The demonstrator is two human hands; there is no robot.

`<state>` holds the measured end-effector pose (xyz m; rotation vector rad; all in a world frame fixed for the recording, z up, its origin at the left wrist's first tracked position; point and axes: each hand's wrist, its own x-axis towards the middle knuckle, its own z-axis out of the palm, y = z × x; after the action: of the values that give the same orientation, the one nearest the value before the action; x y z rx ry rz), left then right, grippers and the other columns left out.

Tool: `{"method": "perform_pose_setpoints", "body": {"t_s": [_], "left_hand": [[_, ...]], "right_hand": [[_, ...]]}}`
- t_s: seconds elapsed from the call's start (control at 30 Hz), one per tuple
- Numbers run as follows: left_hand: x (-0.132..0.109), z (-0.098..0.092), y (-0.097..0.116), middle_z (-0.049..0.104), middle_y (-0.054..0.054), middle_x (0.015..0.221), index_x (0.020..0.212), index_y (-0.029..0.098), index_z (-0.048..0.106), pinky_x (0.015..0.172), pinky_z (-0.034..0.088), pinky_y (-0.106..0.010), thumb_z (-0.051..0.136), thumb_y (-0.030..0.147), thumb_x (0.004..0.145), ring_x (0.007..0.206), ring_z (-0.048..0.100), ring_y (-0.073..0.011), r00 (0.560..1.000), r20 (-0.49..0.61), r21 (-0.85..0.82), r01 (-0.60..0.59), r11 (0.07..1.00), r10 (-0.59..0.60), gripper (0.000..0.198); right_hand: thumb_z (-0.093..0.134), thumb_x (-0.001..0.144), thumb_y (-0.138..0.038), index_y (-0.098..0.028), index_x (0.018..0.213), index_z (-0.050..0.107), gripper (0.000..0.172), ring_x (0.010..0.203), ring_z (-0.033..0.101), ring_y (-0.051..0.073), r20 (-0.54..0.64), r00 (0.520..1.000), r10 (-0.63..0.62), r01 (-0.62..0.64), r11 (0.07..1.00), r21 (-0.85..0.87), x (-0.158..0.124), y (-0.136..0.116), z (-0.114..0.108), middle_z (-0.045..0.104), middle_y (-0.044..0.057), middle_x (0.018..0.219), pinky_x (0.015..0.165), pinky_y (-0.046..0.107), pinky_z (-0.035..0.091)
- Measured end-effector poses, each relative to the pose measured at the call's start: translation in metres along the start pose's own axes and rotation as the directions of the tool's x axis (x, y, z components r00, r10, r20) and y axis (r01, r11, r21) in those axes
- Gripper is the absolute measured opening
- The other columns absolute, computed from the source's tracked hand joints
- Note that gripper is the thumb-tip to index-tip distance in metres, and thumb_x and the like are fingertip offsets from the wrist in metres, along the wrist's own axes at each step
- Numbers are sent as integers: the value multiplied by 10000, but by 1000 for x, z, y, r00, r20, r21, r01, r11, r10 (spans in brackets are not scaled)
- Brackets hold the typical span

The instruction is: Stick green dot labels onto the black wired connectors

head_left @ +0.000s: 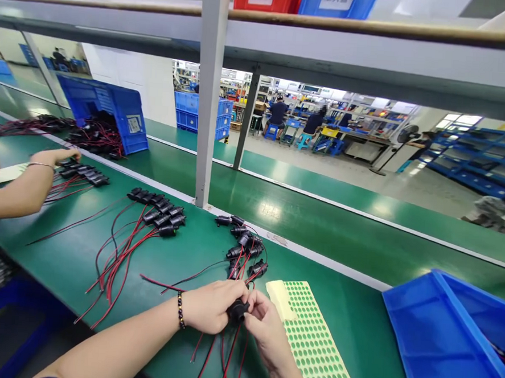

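Between both hands, above the green bench top, is a black cylindrical part [238, 309]. My left hand [213, 306], with a beaded bracelet at its wrist, grips it from the left. The fingers of my right hand [263, 324] pinch it from the right. Just beyond my hands lies a loose group of similar black parts [243, 240] with red and black wires, some running beneath my hands. A sheet of round green stickers [315, 341] lies beside my right hand, its upper left backing bare.
Rows of black wired parts [161, 209] lie left of centre. A co-worker's arm [16, 194] reaches in at the left near a tipped blue crate [134, 127]. A blue bin [418, 336] stands at the right. A metal post [209, 95] rises behind the bench.
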<state>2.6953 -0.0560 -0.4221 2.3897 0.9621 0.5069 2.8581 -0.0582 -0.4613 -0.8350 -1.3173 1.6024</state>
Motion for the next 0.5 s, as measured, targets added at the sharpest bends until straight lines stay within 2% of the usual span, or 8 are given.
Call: {"method": "perform_pose_setpoints", "body": {"t_s": [0.1,0.17,0.2,0.27,0.33,0.37,0.47,0.5], "left_hand": [[-10,-13,-1,564,8,848,945,230,433,633,402,-226,463,97,635,744,526,-152,986,-57,-23,153,988,-154,339],[-21,-35,-13,585,7,880,960,234,464,667,412,-230,477,146,689,786,543,-155,945,-177,-10,278,960,-276,286],[-28,-49,-25,591,1,912,968,233,479,700,416,-238,483,163,702,822,548,-161,907,-257,14,350,937,-335,275],[-44,-82,-57,599,-23,942,987,217,504,748,420,-266,493,199,715,868,555,-187,785,-431,94,530,843,-446,273],[-62,-114,-97,600,-52,989,1044,210,521,772,427,-304,490,252,731,904,560,-227,621,-568,162,728,666,-540,317],[-71,-129,-118,588,-70,1026,1061,199,529,796,426,-314,485,272,738,926,561,-240,560,-608,181,788,588,-563,335],[-91,-159,-172,516,-125,1158,1124,168,536,868,410,-326,523,293,714,1022,535,-274,422,-620,186,898,398,-661,429],[-95,-164,-185,508,-143,1175,1133,153,538,870,412,-332,529,286,710,1031,534,-285,396,-615,180,913,367,-682,444]], "right_hand": [[613,694,-287,-191,680,423,213,633,391,117,-29,999,-20,17,995,-97,1,1,3,410,-31,675,582,227,320],[589,728,-325,-190,707,448,196,637,408,123,-102,993,-59,38,980,-196,0,0,2,430,-23,686,596,239,336],[579,740,-339,-190,713,456,195,635,414,125,-147,985,-89,51,968,-244,0,-1,0,438,-20,687,600,244,342],[557,762,-357,-191,711,464,197,633,425,130,-218,963,-158,81,943,-324,-2,-4,-5,449,-14,684,606,252,353],[537,777,-365,-192,701,467,202,631,432,135,-245,946,-213,111,921,-373,-3,-8,-8,458,-9,679,603,256,361],[530,781,-366,-192,697,470,203,631,436,138,-243,942,-231,123,913,-390,-4,-10,-9,463,-7,677,602,258,366],[529,780,-355,-190,693,482,192,640,458,146,-217,941,-261,149,892,-426,-4,-12,-9,489,3,689,616,269,382],[532,776,-350,-189,690,486,189,640,462,148,-217,939,-267,150,886,-438,-3,-12,-9,495,6,691,618,272,385]]}}
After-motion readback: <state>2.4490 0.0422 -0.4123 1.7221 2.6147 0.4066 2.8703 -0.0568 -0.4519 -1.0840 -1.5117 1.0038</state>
